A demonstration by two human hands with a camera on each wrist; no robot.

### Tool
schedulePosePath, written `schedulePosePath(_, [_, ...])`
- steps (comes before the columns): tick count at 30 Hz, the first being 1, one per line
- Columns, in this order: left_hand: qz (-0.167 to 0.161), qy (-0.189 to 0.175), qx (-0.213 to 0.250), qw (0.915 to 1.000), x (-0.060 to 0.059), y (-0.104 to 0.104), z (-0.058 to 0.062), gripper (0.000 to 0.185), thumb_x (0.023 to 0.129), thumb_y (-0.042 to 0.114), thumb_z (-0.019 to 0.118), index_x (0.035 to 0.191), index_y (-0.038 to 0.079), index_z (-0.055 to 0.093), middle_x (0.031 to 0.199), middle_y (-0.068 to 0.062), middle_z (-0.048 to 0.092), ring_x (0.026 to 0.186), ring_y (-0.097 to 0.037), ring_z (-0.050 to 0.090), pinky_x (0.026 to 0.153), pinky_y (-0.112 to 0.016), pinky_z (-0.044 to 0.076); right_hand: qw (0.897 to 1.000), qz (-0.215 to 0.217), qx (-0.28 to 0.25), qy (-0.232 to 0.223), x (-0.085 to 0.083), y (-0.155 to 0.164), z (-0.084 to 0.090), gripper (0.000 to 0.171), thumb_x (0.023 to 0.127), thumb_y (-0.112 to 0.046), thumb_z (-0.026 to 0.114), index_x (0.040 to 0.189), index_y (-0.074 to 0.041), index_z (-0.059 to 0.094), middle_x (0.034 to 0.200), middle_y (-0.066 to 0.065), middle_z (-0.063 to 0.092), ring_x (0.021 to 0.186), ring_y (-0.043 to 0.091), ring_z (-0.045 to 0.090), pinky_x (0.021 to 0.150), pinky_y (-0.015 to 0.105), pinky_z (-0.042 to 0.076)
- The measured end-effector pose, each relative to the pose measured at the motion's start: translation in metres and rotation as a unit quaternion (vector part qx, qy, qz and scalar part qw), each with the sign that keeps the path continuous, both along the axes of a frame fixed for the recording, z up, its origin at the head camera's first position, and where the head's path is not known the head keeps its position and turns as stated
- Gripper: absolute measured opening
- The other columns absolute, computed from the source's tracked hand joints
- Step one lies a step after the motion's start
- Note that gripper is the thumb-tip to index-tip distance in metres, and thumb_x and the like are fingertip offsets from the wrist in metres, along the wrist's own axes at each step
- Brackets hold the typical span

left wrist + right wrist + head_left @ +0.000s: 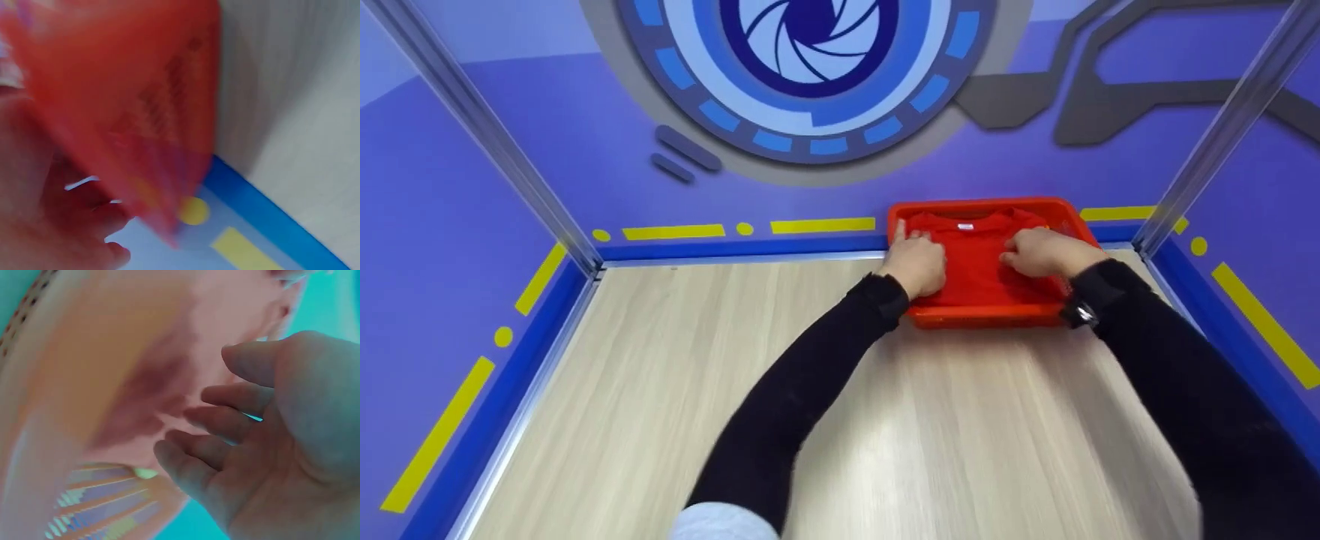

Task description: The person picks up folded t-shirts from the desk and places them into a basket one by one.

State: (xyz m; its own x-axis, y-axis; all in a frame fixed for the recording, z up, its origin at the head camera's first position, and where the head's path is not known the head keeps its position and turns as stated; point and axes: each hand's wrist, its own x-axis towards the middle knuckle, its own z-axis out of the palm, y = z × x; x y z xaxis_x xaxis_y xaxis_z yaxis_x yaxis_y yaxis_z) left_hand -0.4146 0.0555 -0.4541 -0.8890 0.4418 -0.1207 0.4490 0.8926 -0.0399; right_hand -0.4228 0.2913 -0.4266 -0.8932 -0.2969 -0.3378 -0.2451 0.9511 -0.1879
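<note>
A red T-shirt (979, 259) with a white label at its collar lies spread in a red plastic basket (990, 316) against the back wall. Over the left side of the basket, my left hand (916, 264) rests by the shirt's edge, one finger pointing toward the wall. The left wrist view shows this hand (67, 208) blurred beside the basket's side (169, 107). My right hand (1039, 253) is above the shirt's right part. In the right wrist view, the fingers of that hand (270, 433) are loosely bent with nothing between them, close to the shirt (163, 371).
The basket stands on a light wood-patterned tabletop (660, 390), toward its back right corner. Purple printed panels (802, 199) with yellow marks enclose the back and both sides, joined by metal corner posts (1222, 127).
</note>
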Motion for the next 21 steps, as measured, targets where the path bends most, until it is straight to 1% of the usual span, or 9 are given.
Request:
schedulePosePath(2, [-0.03,0.024,0.026,0.9989,0.014,0.0,0.002,0.032,0.112,0.035,0.055,0.117,0.018,0.082,0.133,-0.005,0.079,0.139,-0.025,0.068,0.139,-0.057,0.024,1.0,0.014,-0.012,0.003,0.012,0.001,0.005,0.047,0.115,-0.03,0.056,0.146,0.002,0.069,0.121,0.026,0.074,0.116,0.044,0.067,0.108,0.059,0.054])
schedulePosePath(3, [-0.045,0.034,0.04,0.9976,0.022,-0.001,0.002,0.034,0.113,0.035,0.054,0.106,0.017,0.082,0.119,-0.005,0.082,0.129,-0.025,0.074,0.135,-0.057,0.032,1.0,0.016,-0.019,-0.005,0.019,0.001,0.007,0.043,0.115,-0.031,0.056,0.14,0.0,0.074,0.107,0.02,0.073,0.105,0.037,0.067,0.1,0.054,0.055])
schedulePosePath(5, [-0.066,0.035,0.056,0.9956,0.035,-0.002,0.002,0.045,0.116,0.041,0.048,0.097,0.015,0.08,0.101,-0.004,0.082,0.115,-0.025,0.078,0.13,-0.055,0.041,0.999,0.028,-0.022,-0.019,0.029,0.003,0.008,0.038,0.114,-0.035,0.057,0.124,-0.007,0.082,0.088,0.007,0.063,0.088,0.026,0.06,0.085,0.045,0.051])
schedulePosePath(7, [-0.073,0.023,0.061,0.9952,0.045,-0.003,-0.001,0.055,0.119,0.048,0.041,0.096,0.014,0.078,0.095,-0.004,0.079,0.116,-0.026,0.077,0.13,-0.054,0.041,0.999,0.035,-0.023,-0.025,0.037,0.004,0.004,0.038,0.114,-0.038,0.058,0.107,-0.01,0.083,0.078,0.001,0.056,0.079,0.021,0.057,0.077,0.04,0.049])
schedulePosePath(11, [-0.084,-0.009,0.05,0.9952,0.054,-0.006,-0.015,0.076,0.119,0.058,0.022,0.093,0.014,0.077,0.084,-0.005,0.074,0.126,-0.027,0.075,0.138,-0.057,0.028,0.999,0.03,-0.033,-0.026,0.044,0.006,-0.014,0.046,0.114,-0.044,0.058,0.088,-0.012,0.078,0.07,-0.003,0.047,0.07,0.018,0.053,0.069,0.035,0.044])
schedulePosePath(14, [-0.105,-0.022,0.054,0.9928,0.055,-0.01,-0.026,0.082,0.118,0.062,0.017,0.086,0.014,0.075,0.076,-0.003,0.071,0.123,-0.026,0.077,0.139,-0.061,0.02,0.999,0.018,-0.043,-0.021,0.046,0.007,-0.028,0.053,0.114,-0.049,0.055,0.082,-0.012,0.074,0.068,-0.005,0.042,0.067,0.018,0.051,0.07,0.035,0.044])
schedulePosePath(16, [-0.12,-0.015,0.066,0.9904,0.054,-0.014,-0.031,0.079,0.118,0.063,0.02,0.082,0.015,0.072,0.072,-0.002,0.068,0.112,-0.025,0.079,0.139,-0.063,0.02,0.999,0.011,-0.049,-0.012,0.048,0.008,-0.033,0.057,0.115,-0.052,0.053,0.078,-0.013,0.07,0.068,-0.005,0.039,0.066,0.018,0.05,0.072,0.036,0.044])
schedulePosePath(18, [-0.135,-0.002,0.09,0.9868,0.054,-0.02,-0.032,0.07,0.118,0.061,0.03,0.084,0.017,0.071,0.072,0.0,0.068,0.102,-0.022,0.079,0.138,-0.065,0.022,0.998,0.002,-0.057,0.0,0.049,0.01,-0.036,0.057,0.115,-0.052,0.051,0.074,-0.015,0.065,0.067,-0.004,0.037,0.064,0.018,0.049,0.072,0.036,0.043])
schedulePosePath(21, [-0.154,0.038,0.129,0.9788,0.056,-0.033,-0.031,0.052,0.118,0.051,0.045,0.089,0.018,0.074,0.077,0.002,0.072,0.095,-0.018,0.078,0.135,-0.066,0.028,0.996,-0.007,-0.08,0.043,0.055,0.013,-0.038,0.056,0.116,-0.046,0.053,0.07,-0.016,0.059,0.064,-0.004,0.036,0.061,0.018,0.044,0.068,0.036,0.041])
